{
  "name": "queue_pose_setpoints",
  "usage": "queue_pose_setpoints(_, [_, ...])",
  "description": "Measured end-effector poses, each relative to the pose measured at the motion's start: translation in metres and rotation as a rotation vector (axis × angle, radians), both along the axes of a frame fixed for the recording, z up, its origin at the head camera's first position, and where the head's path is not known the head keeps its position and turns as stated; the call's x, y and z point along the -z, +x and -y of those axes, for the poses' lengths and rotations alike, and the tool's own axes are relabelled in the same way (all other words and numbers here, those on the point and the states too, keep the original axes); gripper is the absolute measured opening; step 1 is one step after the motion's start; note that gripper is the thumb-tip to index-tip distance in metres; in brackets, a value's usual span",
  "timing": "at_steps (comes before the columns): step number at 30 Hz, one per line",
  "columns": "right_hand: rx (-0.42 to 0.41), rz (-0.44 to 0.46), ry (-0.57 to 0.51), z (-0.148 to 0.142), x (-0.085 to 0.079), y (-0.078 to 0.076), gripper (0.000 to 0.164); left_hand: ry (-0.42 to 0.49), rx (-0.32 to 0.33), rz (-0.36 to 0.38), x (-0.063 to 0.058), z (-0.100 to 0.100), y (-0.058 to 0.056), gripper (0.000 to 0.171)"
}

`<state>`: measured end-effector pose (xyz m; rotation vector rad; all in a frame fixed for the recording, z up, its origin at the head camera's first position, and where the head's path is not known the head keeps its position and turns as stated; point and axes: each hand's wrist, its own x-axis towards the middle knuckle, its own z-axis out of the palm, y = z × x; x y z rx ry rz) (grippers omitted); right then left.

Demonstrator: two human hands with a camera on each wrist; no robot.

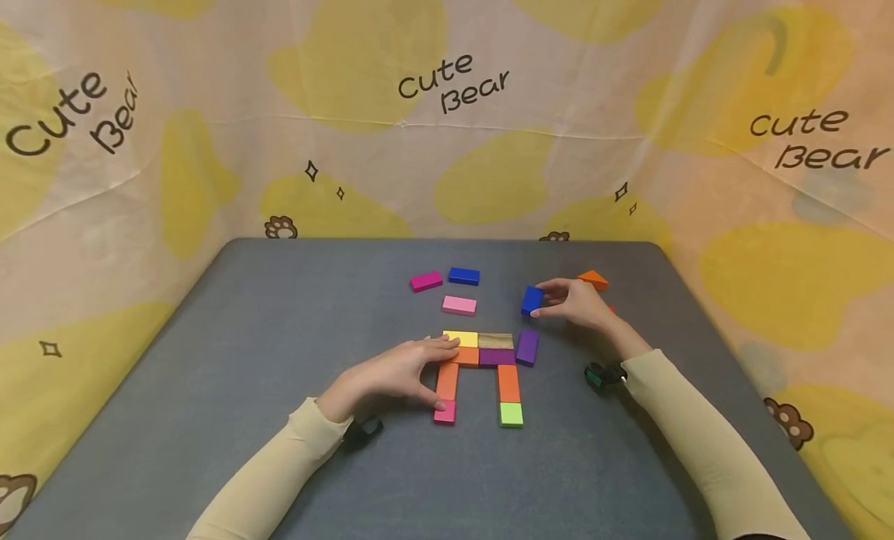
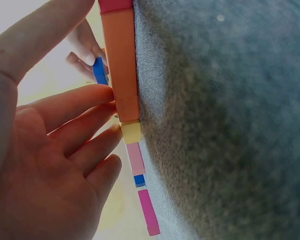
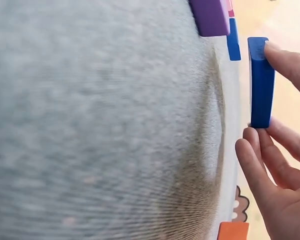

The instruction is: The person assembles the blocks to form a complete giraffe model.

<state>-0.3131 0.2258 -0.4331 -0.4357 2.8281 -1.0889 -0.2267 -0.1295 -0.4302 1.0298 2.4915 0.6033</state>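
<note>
Between thumb and fingertips, my right hand (image 1: 574,301) pinches a blue block (image 1: 532,300) by its two ends. In the right wrist view this blue block (image 3: 261,82) shows raised off the grey cloth. My left hand (image 1: 401,369) lies along the left side of a block figure, fingers extended. Its fingertips rest at the yellow block (image 1: 461,338) and the upper orange block (image 1: 466,357), and its thumb touches the magenta block (image 1: 445,413) at the foot of the left orange leg (image 1: 448,381). A wood-grain block (image 1: 495,340) and a purple block (image 1: 497,357) continue the figure rightward.
An upright purple block (image 1: 527,347) stands at the figure's right. The right leg is orange (image 1: 509,383) over lime green (image 1: 511,414). Loose magenta (image 1: 426,282), blue (image 1: 464,276) and pink (image 1: 459,306) blocks lie farther back. An orange triangle (image 1: 594,279) sits behind my right hand.
</note>
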Motion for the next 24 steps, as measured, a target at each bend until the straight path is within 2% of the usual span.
queue_pose_setpoints(7, [-0.025,-0.019,0.030,-0.003,0.004,0.011,0.065,0.012,0.001,-0.003,-0.001,-0.001,0.001,0.085])
queue_pose_setpoints(24, [-0.034,-0.026,0.048,-0.006,0.013,0.015,0.064,0.009,-0.003,-0.002,-0.002,-0.001,0.001,0.085])
